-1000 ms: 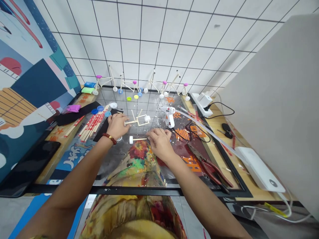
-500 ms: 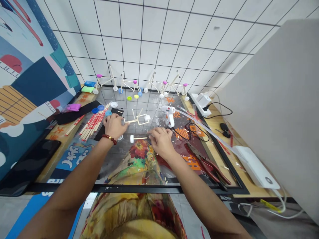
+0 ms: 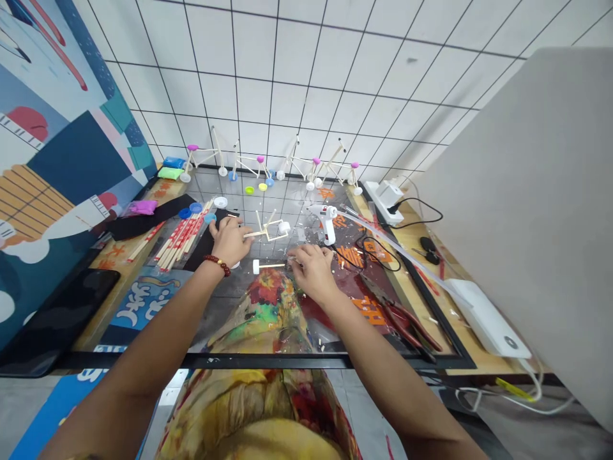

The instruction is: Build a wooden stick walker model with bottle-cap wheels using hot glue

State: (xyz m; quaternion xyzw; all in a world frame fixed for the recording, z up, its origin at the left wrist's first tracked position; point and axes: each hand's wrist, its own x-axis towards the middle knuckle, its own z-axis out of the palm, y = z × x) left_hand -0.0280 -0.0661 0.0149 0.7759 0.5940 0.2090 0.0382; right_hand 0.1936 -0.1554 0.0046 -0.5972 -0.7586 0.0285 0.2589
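On the glass table (image 3: 211, 306), your left hand (image 3: 230, 239) pinches the stick frame (image 3: 268, 230). Your right hand (image 3: 313, 268) pinches the capped stick (image 3: 271, 265)

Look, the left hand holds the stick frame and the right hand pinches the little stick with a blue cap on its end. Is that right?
Not quite. The cap on the little stick is white, not blue, as the head view shows. The rest is right: the left hand holds the stick frame and the right hand pinches the little stick.
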